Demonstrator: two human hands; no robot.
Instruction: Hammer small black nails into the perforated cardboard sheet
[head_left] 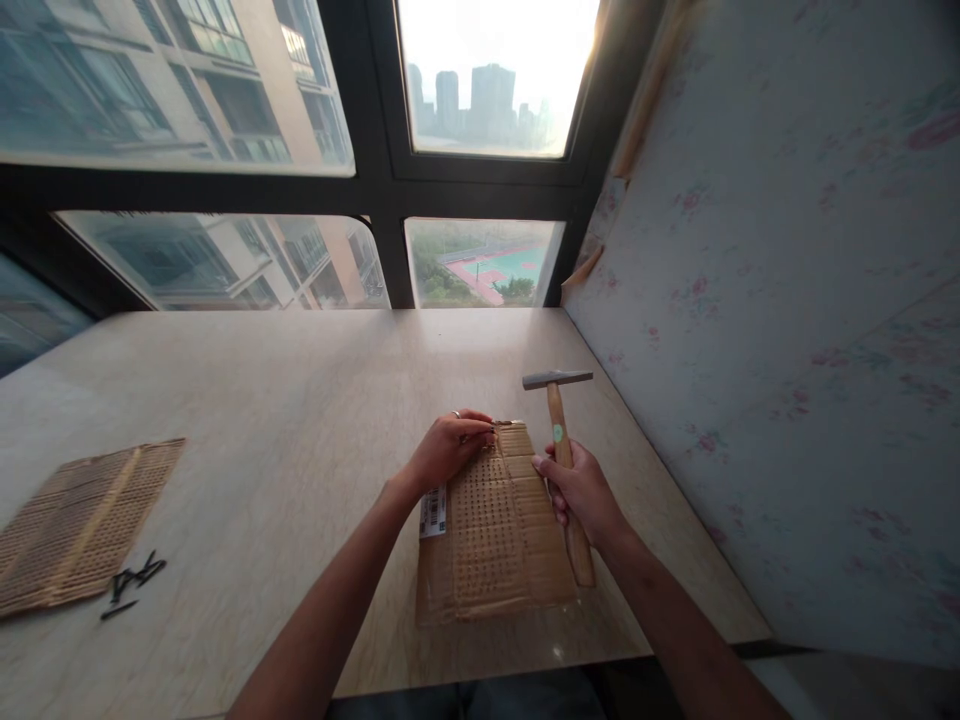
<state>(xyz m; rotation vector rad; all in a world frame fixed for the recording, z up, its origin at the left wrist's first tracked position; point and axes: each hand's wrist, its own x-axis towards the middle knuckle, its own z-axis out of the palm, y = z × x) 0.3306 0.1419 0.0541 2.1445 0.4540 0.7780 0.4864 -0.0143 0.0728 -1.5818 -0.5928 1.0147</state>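
Note:
A piece of brown cardboard, pitted with rows of small holes and bearing a white barcode label, lies on the stone sill in front of me. My left hand rests at its far left edge, fingertips pinched together near the top of the holes; whatever they hold is too small to make out. At the right edge of the cardboard, my right hand is wrapped around the wooden handle of a hammer. The metal head points away from me, beyond the cardboard's far edge.
Several dark nails lie in a loose pile at the left, beside a second flat piece of corrugated cardboard. Dark-framed windows stand behind the sill. A flowered wall closes off the right side.

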